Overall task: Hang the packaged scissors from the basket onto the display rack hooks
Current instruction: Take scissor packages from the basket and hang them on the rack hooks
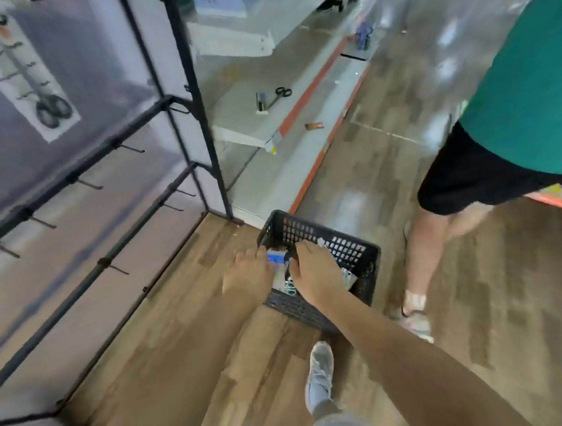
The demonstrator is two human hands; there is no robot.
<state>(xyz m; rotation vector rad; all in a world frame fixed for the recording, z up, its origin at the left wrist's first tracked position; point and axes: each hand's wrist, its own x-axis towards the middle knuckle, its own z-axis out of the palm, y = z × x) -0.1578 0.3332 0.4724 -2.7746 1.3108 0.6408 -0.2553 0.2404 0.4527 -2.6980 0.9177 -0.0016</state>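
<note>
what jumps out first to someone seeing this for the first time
Both hands meet low in the middle, the left hand and the right hand reaching into a black basket on the wooden floor, around a blue and white package. To the left rises a black display rack with mostly bare hooks. At the right edge stands another person in a green shirt and black shorts.

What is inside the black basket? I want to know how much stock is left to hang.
The black basket holds a few blurred packages. Left hand and right hand cover the rest, so no count.
</note>
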